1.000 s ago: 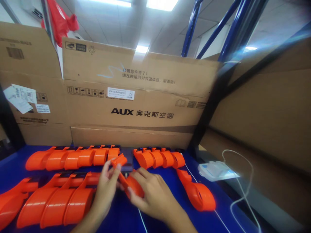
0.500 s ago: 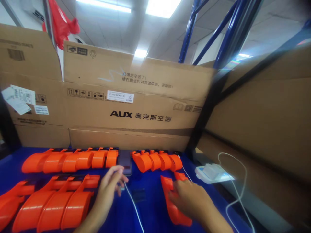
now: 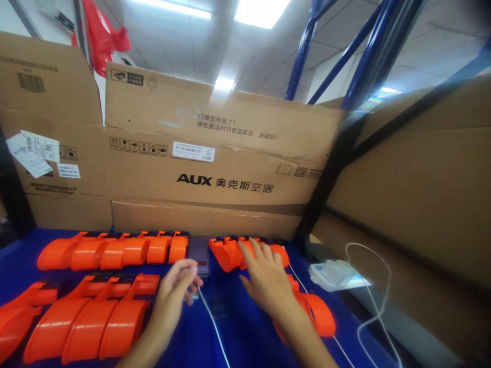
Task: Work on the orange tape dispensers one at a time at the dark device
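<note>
My left hand [image 3: 181, 283] is closed in a pinch on a white cable [image 3: 210, 322], whose tip is mostly hidden by the fingers. Just behind those fingers lies a dark, flat, phone-like device [image 3: 198, 255]. With fingers spread, my right hand [image 3: 266, 276] reaches over the back right row of curved orange plastic pieces [image 3: 227, 255]; whether it touches them I cannot tell. Partly under the right forearm rests another curved orange piece [image 3: 322, 314].
On the blue surface [image 3: 215, 342], more orange pieces with black parts stand in a back left row [image 3: 115, 254] and a front left row [image 3: 90, 322]. A white box with a cable [image 3: 337, 276] sits at right. Cardboard [image 3: 230, 214] walls the back.
My right hand has let go of the orange piece near the front and moved back and slightly left, opening its fingers. That piece now lies further right. My left hand has barely moved.
</note>
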{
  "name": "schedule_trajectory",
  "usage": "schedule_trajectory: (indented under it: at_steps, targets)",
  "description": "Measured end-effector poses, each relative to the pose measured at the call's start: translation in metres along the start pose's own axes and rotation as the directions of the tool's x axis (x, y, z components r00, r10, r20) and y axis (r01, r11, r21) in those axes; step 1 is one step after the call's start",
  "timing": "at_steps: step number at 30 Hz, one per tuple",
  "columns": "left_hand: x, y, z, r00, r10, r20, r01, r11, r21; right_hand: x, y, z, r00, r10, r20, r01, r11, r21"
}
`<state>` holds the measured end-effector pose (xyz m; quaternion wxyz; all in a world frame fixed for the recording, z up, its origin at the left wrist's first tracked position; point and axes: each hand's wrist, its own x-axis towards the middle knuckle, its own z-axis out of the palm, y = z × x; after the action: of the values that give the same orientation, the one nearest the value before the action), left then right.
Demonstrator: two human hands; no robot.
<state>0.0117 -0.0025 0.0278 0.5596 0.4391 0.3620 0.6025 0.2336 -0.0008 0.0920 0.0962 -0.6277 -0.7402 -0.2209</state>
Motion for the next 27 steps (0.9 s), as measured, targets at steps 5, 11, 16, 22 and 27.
schedule_trajectory:
  at_steps: [5, 11, 16, 22, 27]
  targets:
    - [0.001, 0.002, -0.001, 0.999, -0.001, -0.036, 0.0, 1.0, -0.012, 0.024, -0.04, 0.036, 1.0, -0.004, -0.013, 0.004, 1.0, -0.009]
    - [0.001, 0.004, 0.0, 0.999, 0.015, -0.033, -0.016, 0.999, -0.03, 0.028, -0.036, 0.046, 0.999, -0.036, -0.021, 0.036, 0.999, 0.021]
    - [0.0, 0.004, 0.0, 0.999, 0.013, -0.04, -0.014, 1.0, -0.015, 0.026, -0.032, 0.039, 0.996, -0.053, -0.07, 0.056, 0.997, 0.056]
    - [0.003, 0.0, -0.003, 0.998, 0.035, -0.05, -0.034, 0.999, 0.023, 0.023, -0.03, 0.016, 0.979, -0.06, -0.196, 0.09, 0.985, 0.149]
    - [0.004, 0.001, -0.001, 0.995, 0.032, -0.098, -0.032, 0.999, 0.003, 0.011, -0.036, -0.002, 0.931, -0.217, -0.292, 0.308, 0.898, 0.315]
